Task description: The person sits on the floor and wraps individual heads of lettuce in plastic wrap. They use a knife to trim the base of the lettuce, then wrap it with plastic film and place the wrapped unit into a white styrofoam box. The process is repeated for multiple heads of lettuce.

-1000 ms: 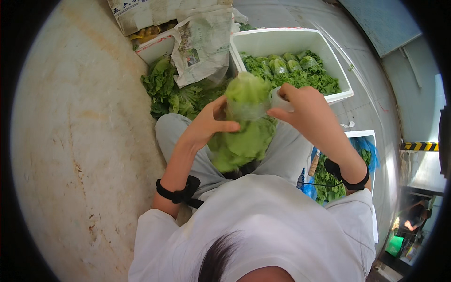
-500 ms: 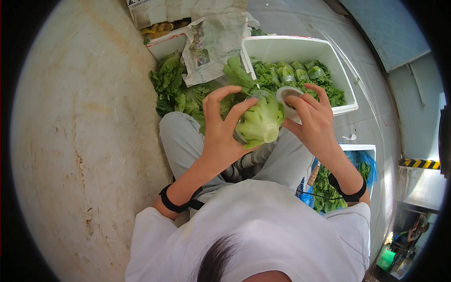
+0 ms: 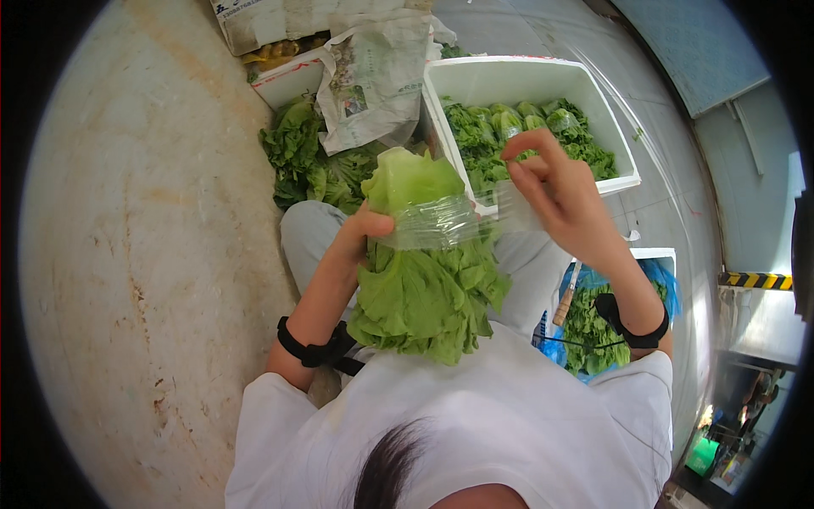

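Observation:
My left hand (image 3: 356,233) grips a light green lettuce (image 3: 424,305), its pale base end up and loose leaves hanging toward my shirt, with shiny clear film (image 3: 428,222) wrapped around its upper part. To the right of it my right hand (image 3: 560,191) has bent fingers on a roll of clear tape or film (image 3: 517,208), partly hidden, with a translucent strip running to the lettuce. Behind them, loose leafy lettuce (image 3: 288,148) lies under crumpled paper (image 3: 365,76), and a white foam box (image 3: 623,180) holds several wrapped heads among leaves.
A second foam box (image 3: 666,254) with blue plastic and greens is by my right forearm, with a wooden-handled knife (image 3: 562,307). A pale stained surface (image 3: 144,254) lies left, a cardboard box (image 3: 271,21) behind, a striped yellow-black bar (image 3: 755,280) right.
The lettuce has turned from base-toward-me to base-up, leaves falling toward my body. My left hand has moved left, and my right hand has risen slightly with the film stretched from it.

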A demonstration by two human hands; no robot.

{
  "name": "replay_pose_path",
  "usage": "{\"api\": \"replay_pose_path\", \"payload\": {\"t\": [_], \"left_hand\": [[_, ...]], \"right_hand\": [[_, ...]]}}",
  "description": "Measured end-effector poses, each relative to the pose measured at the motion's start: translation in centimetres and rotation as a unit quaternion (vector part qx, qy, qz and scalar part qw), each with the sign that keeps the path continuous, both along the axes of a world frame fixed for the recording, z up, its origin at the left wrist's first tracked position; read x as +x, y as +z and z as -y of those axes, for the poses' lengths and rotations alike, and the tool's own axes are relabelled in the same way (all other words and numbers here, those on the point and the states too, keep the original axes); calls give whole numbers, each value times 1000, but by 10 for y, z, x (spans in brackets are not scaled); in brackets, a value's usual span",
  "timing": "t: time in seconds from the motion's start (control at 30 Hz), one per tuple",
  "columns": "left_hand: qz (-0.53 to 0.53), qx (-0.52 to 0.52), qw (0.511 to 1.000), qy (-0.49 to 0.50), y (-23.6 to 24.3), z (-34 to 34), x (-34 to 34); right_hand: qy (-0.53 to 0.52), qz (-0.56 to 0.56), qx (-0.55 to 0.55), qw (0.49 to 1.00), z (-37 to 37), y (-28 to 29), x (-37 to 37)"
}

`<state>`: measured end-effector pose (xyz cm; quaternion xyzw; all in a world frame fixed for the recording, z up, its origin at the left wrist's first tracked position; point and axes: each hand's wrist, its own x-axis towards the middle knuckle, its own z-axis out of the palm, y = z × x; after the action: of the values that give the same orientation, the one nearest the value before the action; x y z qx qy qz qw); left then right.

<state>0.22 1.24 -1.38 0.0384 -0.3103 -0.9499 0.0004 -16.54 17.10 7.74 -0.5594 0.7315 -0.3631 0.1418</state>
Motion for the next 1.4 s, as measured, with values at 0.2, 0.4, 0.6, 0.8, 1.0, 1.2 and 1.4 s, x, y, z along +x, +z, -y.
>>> {"api": "replay_pose_path", "payload": {"t": [0.2,0.4,0.6,0.8,1.0,1.2,1.4], "left_hand": [[-123,28,989,-74,-12,-5,-8],[-81,95,992,36,-17,-24,-12],[-109,43,985,127,-15,-21,-24],[-62,110,971,201,-36,-4,-20],[-29,83,961,260,-55,19,-19],[-40,92,955,279,-65,32,-27],[15,66,954,291,-67,40,-38]], "right_hand": [[28,-190,-114,975,18,-15,6],[-16,-67,74,995,27,-55,17],[101,598,-83,791,47,-150,17],[154,-7,-142,978,49,-194,33],[90,-157,-206,962,64,-208,45],[88,-101,-254,958,73,-213,45],[85,-142,-203,965,74,-230,35]]}}
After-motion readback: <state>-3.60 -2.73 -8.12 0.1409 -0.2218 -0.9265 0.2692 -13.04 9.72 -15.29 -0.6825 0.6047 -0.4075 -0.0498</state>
